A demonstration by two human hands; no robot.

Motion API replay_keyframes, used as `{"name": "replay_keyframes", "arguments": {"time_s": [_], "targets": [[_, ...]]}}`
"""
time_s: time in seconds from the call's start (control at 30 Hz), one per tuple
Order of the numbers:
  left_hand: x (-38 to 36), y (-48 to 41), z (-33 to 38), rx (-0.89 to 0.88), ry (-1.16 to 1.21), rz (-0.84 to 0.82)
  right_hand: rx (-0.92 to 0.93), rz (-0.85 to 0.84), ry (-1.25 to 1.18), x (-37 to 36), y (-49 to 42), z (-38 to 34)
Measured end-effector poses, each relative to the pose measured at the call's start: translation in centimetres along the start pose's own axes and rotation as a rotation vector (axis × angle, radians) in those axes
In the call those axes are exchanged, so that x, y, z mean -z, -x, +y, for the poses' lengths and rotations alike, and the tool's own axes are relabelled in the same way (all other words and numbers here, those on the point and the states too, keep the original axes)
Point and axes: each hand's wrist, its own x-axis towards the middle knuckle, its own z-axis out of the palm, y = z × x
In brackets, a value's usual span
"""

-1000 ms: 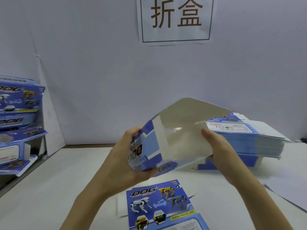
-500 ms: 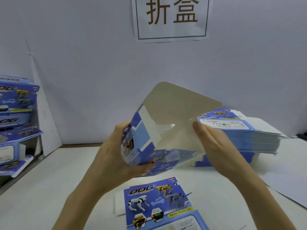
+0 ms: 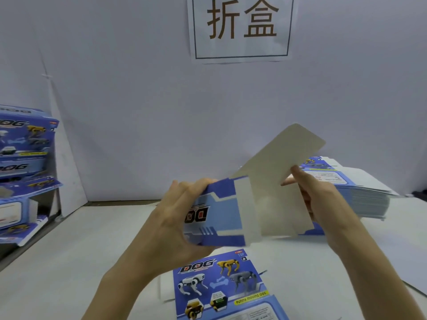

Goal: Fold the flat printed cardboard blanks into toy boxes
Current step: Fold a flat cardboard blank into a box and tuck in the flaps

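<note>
Aloft, half-folded blue box blank (image 3: 221, 215), grey flap (image 3: 284, 153) upward; left grip (image 3: 175, 215) round printed end, right grip (image 3: 321, 199) pinched on flap.

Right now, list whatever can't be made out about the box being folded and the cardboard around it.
Head view only:
- Half-folded box: its left end, hidden by the left hand gripping it.
- Right hand: most fingers hidden behind the grey flap.
- Flat blank on the table: lower part cut off by the bottom edge; small print unreadable.
- Folded boxes: cut by the left edge, blurred.
</note>
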Motion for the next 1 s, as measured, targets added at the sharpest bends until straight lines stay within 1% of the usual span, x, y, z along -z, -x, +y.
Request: {"name": "replay_keyframes", "arguments": {"time_s": [0.07, 0.1, 0.17, 0.23, 0.27, 0.3, 0.37, 0.47, 0.5, 0.53, 0.63, 0.67, 0.7, 0.73, 0.77, 0.83, 0.87, 0.9, 0.93, 1.0], "targets": [[-0.2, -0.1, 0.3, 0.051, 0.007, 0.047, -0.020, -0.017, 0.014, -0.3, 0.1, 0.0], [-0.3, -0.1, 0.4, 0.085, 0.030, 0.067, 0.013, -0.035, 0.044, -0.3, 0.1, 0.1], [-0.5, -0.1, 0.5, 0.147, 0.075, 0.102, 0.168, -0.044, 0.237, -0.6, 0.4, 0.2], [-0.8, -0.1, 0.5, 0.194, 0.093, 0.142, 0.328, 0.018, 0.421, -1.1, 0.8, 0.3], [-0.9, 0.0, 0.6, 0.206, 0.092, 0.161, 0.359, 0.029, 0.483, -1.3, 0.9, 0.2], [-1.0, -0.1, 0.6, 0.211, 0.080, 0.175, 0.352, 0.032, 0.533, -1.4, 0.9, 0.4], [-1.0, -0.1, 0.7, 0.203, 0.005, 0.184, 0.279, -0.019, 0.628, -1.6, 1.1, 0.7], [-0.8, -0.1, 0.8, 0.168, -0.130, 0.141, 0.169, -0.165, 0.689, -2.3, 1.5, 1.1], [-0.8, 0.0, 0.7, 0.148, -0.157, 0.116, 0.155, -0.175, 0.706, -2.5, 1.3, 1.5], [-0.8, 0.1, 0.7, 0.128, -0.161, 0.083, 0.145, -0.154, 0.719, -2.8, 1.2, 1.5], [-0.9, 0.2, 0.8, 0.099, -0.072, -0.028, 0.175, 0.101, 0.739, -3.1, 0.7, 1.7], [-1.0, 0.2, 0.8, 0.091, -0.057, -0.045, 0.196, 0.154, 0.761, -2.9, 0.7, 1.5], [-1.1, 0.1, 0.8, 0.082, -0.057, -0.048, 0.218, 0.171, 0.763, -2.7, 0.6, 1.6], [-1.2, 0.1, 0.9, 0.075, -0.063, -0.040, 0.209, 0.151, 0.725, -2.5, 0.4, 1.5], [-1.0, 0.0, 0.8, 0.072, -0.069, -0.021, 0.159, 0.111, 0.603, -2.1, 0.2, 1.5], [-0.5, 0.1, 0.5, 0.098, -0.010, 0.037, 0.029, -0.041, 0.175, -1.3, -0.2, 1.1], [-0.2, 0.1, 0.4, 0.134, 0.073, 0.066, -0.022, -0.133, -0.041, -0.9, -0.4, 1.0], [0.1, 0.1, 0.3, 0.167, 0.158, 0.086, -0.040, -0.241, -0.207, -0.5, -0.6, 1.1], [0.3, 0.1, 0.2, 0.176, 0.214, 0.092, -0.049, -0.328, -0.311, -0.4, -0.6, 1.3], [0.2, 0.2, 0.1, 0.146, 0.217, 0.074, -0.085, -0.402, -0.403, -0.2, -0.8, 1.9]]}}
